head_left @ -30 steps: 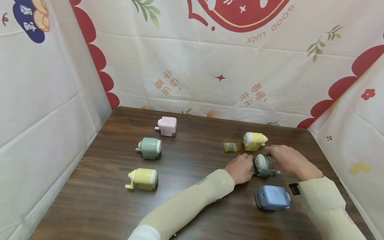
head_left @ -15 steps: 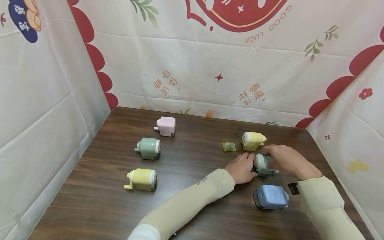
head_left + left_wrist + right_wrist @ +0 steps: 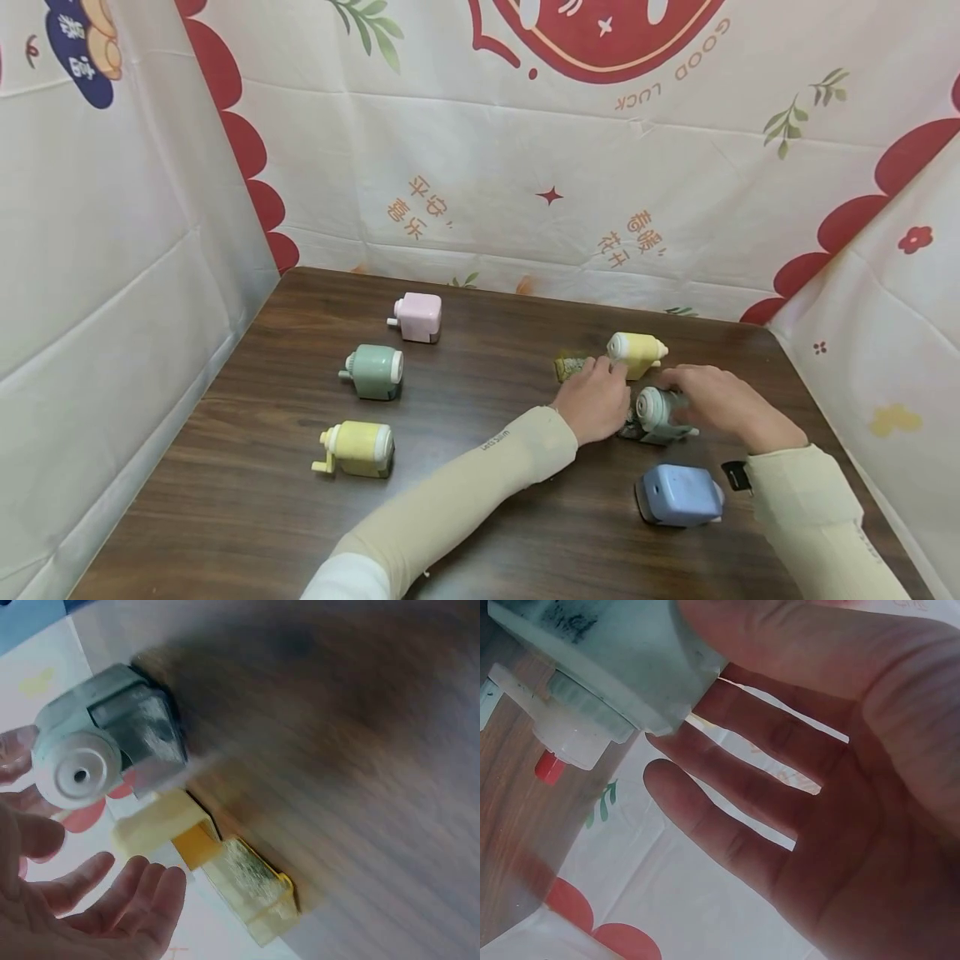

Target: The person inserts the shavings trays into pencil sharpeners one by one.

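Note:
In the head view my right hand [image 3: 723,404] holds a grey-green pencil sharpener [image 3: 656,408] at the right of the table. The right wrist view has its thumb on one side and fingers on the other. A clear shavings drawer [image 3: 150,731] with pencil dust sticks out of this sharpener. My left hand [image 3: 596,400] is apart from it, fingers loosely bent and holding nothing in the left wrist view. Just beyond that hand stands a yellow sharpener [image 3: 639,354]. Its clear yellow drawer [image 3: 255,885], containing shavings, is out at its side, partly hidden by the left hand in the head view.
A blue sharpener [image 3: 678,495] lies nearer, below the right hand. Along the left stand a pink sharpener [image 3: 420,317], a green one [image 3: 375,372] and another yellow one [image 3: 360,448]. Printed cloth [image 3: 450,150] walls in the brown table [image 3: 480,367].
My left hand has let go of the grey-green sharpener's drawer area and moved up and left, towards the yellow sharpener and its drawer. The right hand keeps its hold in the same place.

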Action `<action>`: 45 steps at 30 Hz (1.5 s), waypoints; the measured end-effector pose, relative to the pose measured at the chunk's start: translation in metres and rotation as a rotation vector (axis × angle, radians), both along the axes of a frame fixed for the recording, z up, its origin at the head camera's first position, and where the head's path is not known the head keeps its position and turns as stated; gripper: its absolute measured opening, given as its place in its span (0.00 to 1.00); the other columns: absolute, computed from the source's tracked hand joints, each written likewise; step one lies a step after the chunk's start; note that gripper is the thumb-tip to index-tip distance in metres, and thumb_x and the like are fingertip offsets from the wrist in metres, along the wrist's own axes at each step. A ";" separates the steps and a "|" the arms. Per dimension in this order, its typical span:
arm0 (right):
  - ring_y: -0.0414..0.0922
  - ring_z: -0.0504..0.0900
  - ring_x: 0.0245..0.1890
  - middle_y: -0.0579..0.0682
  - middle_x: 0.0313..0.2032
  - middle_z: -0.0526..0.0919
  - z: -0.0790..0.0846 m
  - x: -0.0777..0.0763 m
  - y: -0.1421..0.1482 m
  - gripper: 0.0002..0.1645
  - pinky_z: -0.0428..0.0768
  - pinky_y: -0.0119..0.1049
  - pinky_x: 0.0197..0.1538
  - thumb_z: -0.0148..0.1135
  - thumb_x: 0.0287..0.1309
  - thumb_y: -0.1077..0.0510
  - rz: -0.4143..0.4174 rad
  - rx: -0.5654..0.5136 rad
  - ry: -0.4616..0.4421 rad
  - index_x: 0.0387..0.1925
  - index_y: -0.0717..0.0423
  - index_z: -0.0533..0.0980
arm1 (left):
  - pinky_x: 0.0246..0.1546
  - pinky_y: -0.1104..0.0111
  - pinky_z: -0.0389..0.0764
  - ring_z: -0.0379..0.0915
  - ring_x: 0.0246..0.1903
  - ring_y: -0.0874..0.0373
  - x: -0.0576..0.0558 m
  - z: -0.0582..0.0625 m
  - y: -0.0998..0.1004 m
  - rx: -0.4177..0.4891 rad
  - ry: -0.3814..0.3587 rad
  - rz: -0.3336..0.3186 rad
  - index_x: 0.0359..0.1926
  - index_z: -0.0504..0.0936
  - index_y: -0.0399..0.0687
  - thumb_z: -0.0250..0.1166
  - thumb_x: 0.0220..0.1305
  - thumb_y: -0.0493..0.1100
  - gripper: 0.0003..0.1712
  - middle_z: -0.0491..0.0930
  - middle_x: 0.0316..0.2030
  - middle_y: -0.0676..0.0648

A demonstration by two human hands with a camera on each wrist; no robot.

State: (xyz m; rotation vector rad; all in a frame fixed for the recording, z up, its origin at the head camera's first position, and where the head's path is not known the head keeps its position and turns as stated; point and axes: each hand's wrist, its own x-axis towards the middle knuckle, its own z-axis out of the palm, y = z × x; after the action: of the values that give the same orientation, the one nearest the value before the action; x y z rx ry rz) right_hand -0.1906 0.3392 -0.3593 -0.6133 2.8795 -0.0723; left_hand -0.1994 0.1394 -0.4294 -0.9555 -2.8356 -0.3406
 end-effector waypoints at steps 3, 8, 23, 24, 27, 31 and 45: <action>0.57 0.88 0.44 0.58 0.45 0.90 -0.001 0.001 0.001 0.25 0.87 0.61 0.48 0.85 0.47 0.65 -0.003 0.001 0.004 0.49 0.62 0.86 | 0.48 0.73 0.82 0.80 0.44 0.60 -0.004 -0.002 -0.003 -0.050 0.054 0.002 0.62 0.83 0.47 0.52 0.86 0.47 0.17 0.85 0.46 0.49; 0.58 0.88 0.45 0.59 0.45 0.90 -0.002 0.002 0.002 0.25 0.86 0.61 0.48 0.85 0.47 0.65 -0.005 0.001 0.014 0.49 0.62 0.86 | 0.53 0.71 0.83 0.81 0.48 0.60 -0.006 -0.004 -0.004 -0.081 0.000 0.011 0.59 0.87 0.49 0.55 0.84 0.44 0.16 0.86 0.47 0.50; 0.57 0.88 0.45 0.58 0.46 0.89 -0.002 0.003 0.002 0.26 0.86 0.61 0.49 0.86 0.48 0.64 -0.018 -0.010 0.006 0.50 0.62 0.85 | 0.45 0.64 0.88 0.82 0.55 0.58 0.007 -0.018 0.009 -0.139 -0.290 -0.016 0.62 0.86 0.57 0.60 0.81 0.47 0.15 0.85 0.55 0.53; 0.56 0.88 0.45 0.58 0.46 0.89 -0.002 0.003 0.002 0.26 0.86 0.61 0.49 0.86 0.48 0.64 -0.017 -0.011 0.006 0.50 0.62 0.85 | 0.45 0.64 0.88 0.81 0.55 0.58 0.008 -0.019 0.010 -0.138 -0.294 -0.017 0.62 0.86 0.57 0.60 0.81 0.47 0.16 0.85 0.55 0.53; 0.56 0.88 0.44 0.59 0.46 0.89 -0.001 0.003 0.002 0.26 0.86 0.60 0.48 0.86 0.48 0.64 -0.014 -0.010 0.009 0.50 0.62 0.86 | 0.46 0.65 0.87 0.81 0.56 0.58 0.008 -0.020 0.012 -0.124 -0.299 -0.018 0.63 0.85 0.55 0.60 0.81 0.47 0.16 0.85 0.56 0.53; 0.55 0.88 0.44 0.59 0.46 0.90 0.000 0.003 0.003 0.26 0.86 0.60 0.48 0.86 0.48 0.63 -0.008 -0.009 0.017 0.49 0.62 0.86 | 0.45 0.66 0.88 0.83 0.55 0.60 0.008 -0.022 0.016 -0.109 -0.287 -0.015 0.60 0.85 0.54 0.60 0.81 0.46 0.14 0.86 0.55 0.53; 0.54 0.88 0.42 0.57 0.45 0.89 -0.002 0.005 0.005 0.25 0.87 0.59 0.47 0.86 0.48 0.64 0.024 -0.028 0.040 0.49 0.61 0.86 | 0.40 0.69 0.86 0.84 0.48 0.63 0.012 -0.022 0.032 -0.099 -0.331 -0.046 0.56 0.85 0.53 0.61 0.81 0.47 0.11 0.87 0.51 0.55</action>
State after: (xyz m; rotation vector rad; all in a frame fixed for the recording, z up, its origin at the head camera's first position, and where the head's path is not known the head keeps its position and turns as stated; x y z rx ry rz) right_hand -0.1861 0.3444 -0.3609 -0.6611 2.9134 -0.0977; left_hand -0.1875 0.1715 -0.4516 -1.0750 -3.1583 -0.3998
